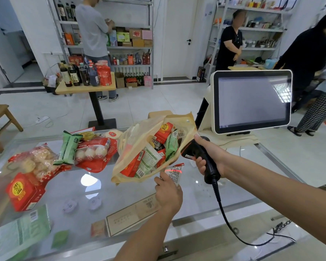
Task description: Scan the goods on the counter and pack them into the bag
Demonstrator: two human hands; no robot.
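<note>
My left hand (167, 193) holds a small white snack packet (174, 173) upright beside the bag's mouth. A red scan line lies across the packet's barcode. My right hand (208, 157) grips a black corded barcode scanner (196, 153), aimed down-left at the packet. The beige plastic bag (137, 140) lies open on the glass counter (177, 208) with several red and green packs inside. On the counter to the left lie a red box (23, 191), a bag of puffed snacks (40, 162), a green packet (69, 148) and a red pack of white balls (96, 151).
A white checkout screen (252, 100) stands at the counter's far right. The scanner's cable (231, 227) runs down to the counter's near edge. A green-white pack (17, 232) lies near left. Beyond the counter are a small table with bottles (85, 87), shelves and three people.
</note>
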